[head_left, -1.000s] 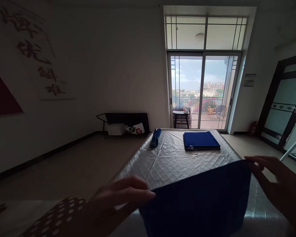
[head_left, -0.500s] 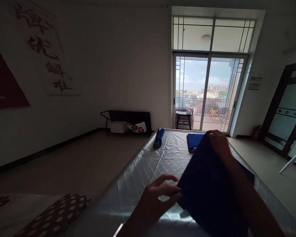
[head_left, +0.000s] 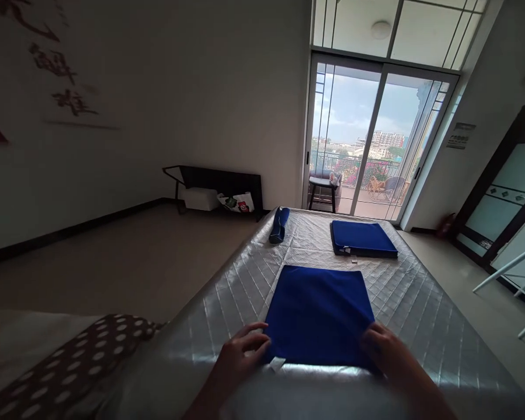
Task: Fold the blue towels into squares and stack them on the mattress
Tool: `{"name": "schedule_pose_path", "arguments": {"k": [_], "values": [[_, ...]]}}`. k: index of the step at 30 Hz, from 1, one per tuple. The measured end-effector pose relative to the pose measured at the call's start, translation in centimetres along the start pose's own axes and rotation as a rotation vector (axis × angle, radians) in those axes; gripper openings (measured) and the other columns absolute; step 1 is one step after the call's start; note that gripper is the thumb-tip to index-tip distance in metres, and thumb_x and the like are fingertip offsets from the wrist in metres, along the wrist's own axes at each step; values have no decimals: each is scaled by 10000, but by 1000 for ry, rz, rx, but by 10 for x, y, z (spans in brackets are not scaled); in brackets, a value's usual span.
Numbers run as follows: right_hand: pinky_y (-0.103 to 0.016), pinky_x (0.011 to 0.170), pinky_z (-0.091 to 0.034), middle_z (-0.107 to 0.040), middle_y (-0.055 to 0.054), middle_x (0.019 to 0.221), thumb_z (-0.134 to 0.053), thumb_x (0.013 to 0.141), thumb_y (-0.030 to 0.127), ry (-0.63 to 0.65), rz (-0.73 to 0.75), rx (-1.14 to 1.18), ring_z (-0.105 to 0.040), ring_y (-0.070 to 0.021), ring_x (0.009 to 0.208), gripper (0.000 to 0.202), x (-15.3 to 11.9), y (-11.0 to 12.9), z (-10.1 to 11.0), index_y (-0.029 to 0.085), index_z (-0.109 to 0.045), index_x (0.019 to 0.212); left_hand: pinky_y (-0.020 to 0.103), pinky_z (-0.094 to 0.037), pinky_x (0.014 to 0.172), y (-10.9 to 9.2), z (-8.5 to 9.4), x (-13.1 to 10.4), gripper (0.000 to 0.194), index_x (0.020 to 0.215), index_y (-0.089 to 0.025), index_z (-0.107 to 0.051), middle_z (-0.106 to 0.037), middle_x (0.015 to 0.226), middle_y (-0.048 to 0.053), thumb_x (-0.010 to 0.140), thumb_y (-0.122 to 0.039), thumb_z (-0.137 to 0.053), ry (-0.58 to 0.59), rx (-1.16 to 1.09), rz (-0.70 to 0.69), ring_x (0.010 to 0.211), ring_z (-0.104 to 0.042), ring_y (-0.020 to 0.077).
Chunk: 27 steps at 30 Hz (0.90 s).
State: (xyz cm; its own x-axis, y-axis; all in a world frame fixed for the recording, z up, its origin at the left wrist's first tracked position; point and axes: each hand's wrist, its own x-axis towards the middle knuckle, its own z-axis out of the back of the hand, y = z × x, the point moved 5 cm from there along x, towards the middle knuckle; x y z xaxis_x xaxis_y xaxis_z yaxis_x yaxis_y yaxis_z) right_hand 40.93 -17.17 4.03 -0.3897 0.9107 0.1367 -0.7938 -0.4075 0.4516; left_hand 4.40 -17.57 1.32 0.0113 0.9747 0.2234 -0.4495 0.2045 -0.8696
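Observation:
A flat blue cloth square (head_left: 319, 315) lies on the silver quilted mattress (head_left: 227, 326) in front of me, a small white tag (head_left: 277, 364) at its near left corner. My left hand (head_left: 245, 353) pinches its left edge between thumb and fingers. At the right edge, my right hand (head_left: 385, 350) has its fingers closed on the cloth, slightly blurred. Farther up the mattress lies a neat stack of blue cloth squares (head_left: 363, 236), with a dark layer beneath and white tags at the front. A rolled blue bundle (head_left: 280, 226) rests near the far left corner.
To the left, a brown polka-dot fabric (head_left: 83, 361) lies low beside the mattress. A black bench (head_left: 221, 181) with a white box (head_left: 200, 199) and a printed bag (head_left: 236, 202) stands by the wall. White metal legs (head_left: 507, 268) stand at the right, near a dark-framed door (head_left: 499, 186).
The blue cloth, held up and tilted before, now lies flat on the mattress. My right hand has come down to its right edge; my left hand has shifted left. The view has tipped down.

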Motion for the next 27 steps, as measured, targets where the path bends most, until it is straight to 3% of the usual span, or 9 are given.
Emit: {"name": "schedule_pose_path", "arguments": {"k": [3, 5, 12, 15, 18, 21, 27], "values": [[-306, 796, -550, -701, -57, 1005, -581, 866, 330, -16, -129, 87, -672, -173, 788, 187, -46, -29, 0, 268, -742, 939, 331, -623, 811, 0, 4, 0, 260, 776, -270, -811, -748, 1100, 79, 736, -488, -675, 17, -41, 19, 925, -738, 247], [-284, 734, -561, -702, -71, 1056, -566, 871, 355, -44, -183, 152, -664, -150, 716, 228, -58, -38, -2, 265, -752, 968, 342, -623, 816, 2, 8, 1, 266, 813, -268, -815, -739, 1139, 82, 731, -478, -675, 12, -74, 51, 946, -735, 254], [-302, 648, -588, -729, -74, 1016, -534, 895, 366, -176, -85, 260, -671, -147, 603, 248, -45, -30, 1, 249, -742, 832, 375, -609, 890, -6, 11, 0, 345, 844, -259, -799, -748, 1109, 59, 631, -527, -762, -113, -186, 8, 981, -726, 265], [-303, 666, -607, -749, -70, 984, -515, 918, 353, -261, -14, 314, -716, -177, 700, 244, -43, -19, 16, 246, -728, 865, 372, -609, 886, -18, 13, 0, 380, 796, -264, -792, -768, 1035, 48, 634, -607, -763, -184, -151, -9, 941, -734, 259], [-309, 687, -622, -759, -50, 882, -530, 932, 366, -416, 68, 298, -735, -196, 772, 227, -46, -4, 47, 248, -723, 929, 359, -607, 864, -38, 26, 5, 418, 782, -272, -787, -786, 951, 30, 642, -663, -743, -261, -112, -24, 894, -739, 251], [-317, 662, -629, -754, -47, 885, -526, 953, 409, -543, 134, 206, -731, -188, 768, 257, -49, 17, 93, 249, -725, 982, 332, -603, 800, -68, 47, 16, 433, 795, -284, -785, -790, 868, 8, 632, -683, -739, -303, -33, -50, 825, -736, 239], [-331, 699, -612, -744, -34, 902, -626, 868, 594, -697, 220, -16, -706, -179, 755, 363, -67, 70, 190, 277, -742, 1002, 290, -570, 759, -170, 92, 21, 407, 816, -290, -774, -776, 835, -28, 642, -658, -757, -384, 39, -217, 772, -707, 203]]}}
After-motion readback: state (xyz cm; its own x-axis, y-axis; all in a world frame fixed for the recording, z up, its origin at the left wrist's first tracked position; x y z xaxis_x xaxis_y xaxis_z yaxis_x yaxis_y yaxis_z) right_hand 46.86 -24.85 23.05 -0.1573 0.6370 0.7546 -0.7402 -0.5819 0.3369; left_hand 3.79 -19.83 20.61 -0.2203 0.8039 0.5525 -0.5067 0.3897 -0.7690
